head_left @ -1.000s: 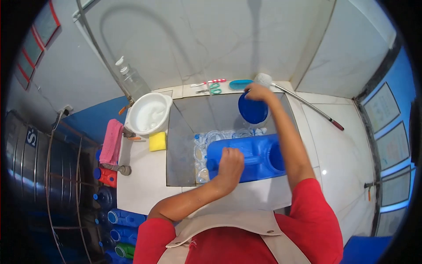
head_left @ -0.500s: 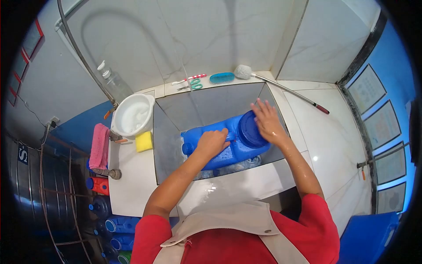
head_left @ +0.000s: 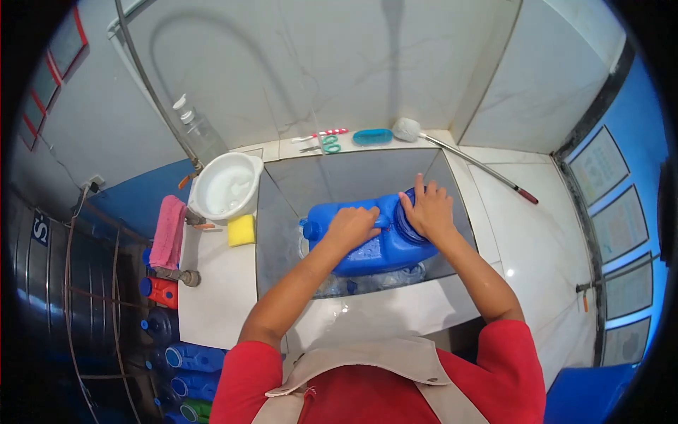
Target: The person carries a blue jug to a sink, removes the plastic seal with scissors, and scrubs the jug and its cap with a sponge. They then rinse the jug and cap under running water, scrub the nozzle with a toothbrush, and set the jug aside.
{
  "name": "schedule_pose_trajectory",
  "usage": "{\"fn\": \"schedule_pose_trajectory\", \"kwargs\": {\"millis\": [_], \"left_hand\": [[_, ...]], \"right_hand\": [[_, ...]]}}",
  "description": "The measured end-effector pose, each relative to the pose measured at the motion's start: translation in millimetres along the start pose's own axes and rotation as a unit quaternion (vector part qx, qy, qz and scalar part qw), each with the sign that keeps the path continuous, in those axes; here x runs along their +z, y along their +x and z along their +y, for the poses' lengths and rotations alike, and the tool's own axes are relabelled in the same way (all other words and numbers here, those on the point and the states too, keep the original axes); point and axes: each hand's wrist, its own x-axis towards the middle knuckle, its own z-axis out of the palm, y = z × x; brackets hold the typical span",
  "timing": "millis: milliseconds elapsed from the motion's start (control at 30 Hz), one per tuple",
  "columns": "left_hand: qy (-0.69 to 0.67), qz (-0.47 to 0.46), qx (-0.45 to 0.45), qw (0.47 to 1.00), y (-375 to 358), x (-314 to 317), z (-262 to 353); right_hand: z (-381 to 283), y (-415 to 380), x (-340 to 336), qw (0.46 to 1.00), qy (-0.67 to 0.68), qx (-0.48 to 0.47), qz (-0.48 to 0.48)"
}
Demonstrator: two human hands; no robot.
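A blue water container (head_left: pixel 367 256) lies on its side in the grey sink basin (head_left: pixel 282 177), over some clear plastic items (head_left: pixel 406 277). My left hand (head_left: pixel 353 230) is wrapped round the container's handle. With its fingers spread, my right hand (head_left: pixel 430 212) rests on the wide round cap (head_left: pixel 406 230) at the container's right end. A smaller blue cap shows at the left end. Water glistens on the container and on the basin's front ledge.
Left of the basin are a white bowl (head_left: pixel 227 186) of suds, a yellow sponge (head_left: pixel 241 230), a pink cloth (head_left: pixel 168 233) and a pump bottle (head_left: pixel 201 134). Scissors (head_left: pixel 329 145), a blue brush (head_left: pixel 372 136) and a long-handled brush (head_left: pixel 480 166) lie along the back ledge.
The view has shifted slightly. The container's right end and wide cap have turned away, and my right hand has moved over the cap's face. My left hand keeps its hold.
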Motion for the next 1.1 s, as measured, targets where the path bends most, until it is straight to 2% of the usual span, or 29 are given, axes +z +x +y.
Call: {"fn": "schedule_pose_trajectory", "kwargs": {"millis": [33,100,133,200,267,300,333,367,400,433,467,533,667,733,767,833,867,933,967,1033,1100], "left_hand": [[-0.002,0.003,-0.025,1.000,-2,1,-1],[-0.007,0.020,-0.060,0.998,-14,2,-17],[-0.016,0.035,-0.090,0.995,-18,1,-27],[-0.028,0.034,-0.124,0.991,-30,-2,-48],[-0.044,0.031,-0.160,0.986,-38,-4,-57],[-0.041,0.015,-0.141,0.989,-39,-8,-57],[-0.040,-0.002,-0.123,0.992,-40,-8,-56],[-0.042,0.001,-0.129,0.991,-37,-8,-57],[-0.043,0.021,-0.116,0.992,-30,-8,-59],[-0.044,0.041,-0.104,0.993,-24,-7,-62],[-0.043,0.041,-0.108,0.992,-17,-4,-66],[0.034,0.187,-0.113,0.975,1,5,-81],[-0.013,0.230,-0.110,0.967,31,17,-124],[-0.073,0.183,-0.132,0.971,41,12,-139],[-0.075,0.183,-0.131,0.971,45,14,-148],[-0.069,0.090,-0.153,0.982,48,20,-164],[-0.070,0.089,-0.155,0.981,46,17,-163],[-0.009,-0.044,-0.130,0.990,39,-2,-150],[-0.009,-0.045,-0.133,0.990,34,-10,-141],[-0.083,-0.058,-0.057,0.993,23,-17,-117],[-0.072,-0.047,-0.059,0.995,14,-12,-95]], "right_hand": [[-4,8,-8,1.000,0.002,-0.007,0.006],[-13,20,-28,0.986,0.026,0.114,-0.117],[-15,28,-38,0.988,0.028,0.105,-0.111],[-18,41,-62,0.965,-0.051,-0.094,-0.238],[-47,65,-76,0.978,0.012,-0.170,-0.123],[-65,83,-76,0.974,0.061,-0.209,-0.059],[-87,103,-76,0.949,0.213,-0.207,-0.107],[-109,123,-73,0.900,0.357,-0.198,-0.155],[-132,142,-58,0.831,0.486,-0.160,-0.217],[-148,157,-37,0.741,0.601,-0.115,-0.275],[-156,165,-20,0.740,0.601,-0.118,-0.278],[-169,179,1,0.734,0.587,-0.093,-0.329],[-160,183,7,0.748,0.572,-0.058,-0.333],[-155,186,8,0.789,0.525,-0.095,-0.305],[-154,188,7,0.789,0.524,-0.094,-0.305],[-155,190,6,0.806,0.489,-0.110,-0.316],[-156,188,2,0.805,0.489,-0.110,-0.318],[-159,184,-7,0.813,0.473,-0.125,-0.316],[-160,185,-4,0.812,0.473,-0.126,-0.318],[-153,189,5,0.780,0.537,-0.103,-0.303],[-130,188,1,0.800,0.511,-0.139,-0.280]]}}
